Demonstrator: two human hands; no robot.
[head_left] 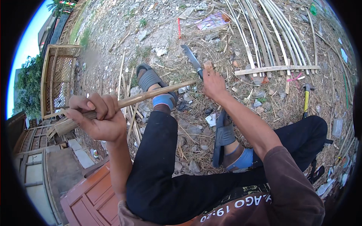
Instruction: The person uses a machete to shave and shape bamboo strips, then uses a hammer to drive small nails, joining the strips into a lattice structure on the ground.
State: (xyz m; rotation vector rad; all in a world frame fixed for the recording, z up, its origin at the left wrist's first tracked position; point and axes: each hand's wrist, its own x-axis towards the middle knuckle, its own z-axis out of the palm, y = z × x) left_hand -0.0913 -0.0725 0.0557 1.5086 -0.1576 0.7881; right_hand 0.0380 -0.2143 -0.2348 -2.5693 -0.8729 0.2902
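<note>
1. One lattice panel stands at the far left; it looks finished, but I cannot tell if it belongs to this work.
2. Next comes the left hand, with fingers curled around a wooden stick. The stick lies across above the person's left leg, its thick, splintered end to the left and its thin end just beside the other hand. Along its length it appears whole, so I judge it not yet split.
3. Then the right hand is holding a knife by its dark handle, the blade away from the stick.
4. Farther right, several long strips lie on the ground near a crosspiece. These seem already prepared; whether they are fastened, I cannot tell.
5. Last, a hammer with yellow handle lies unused.
</note>
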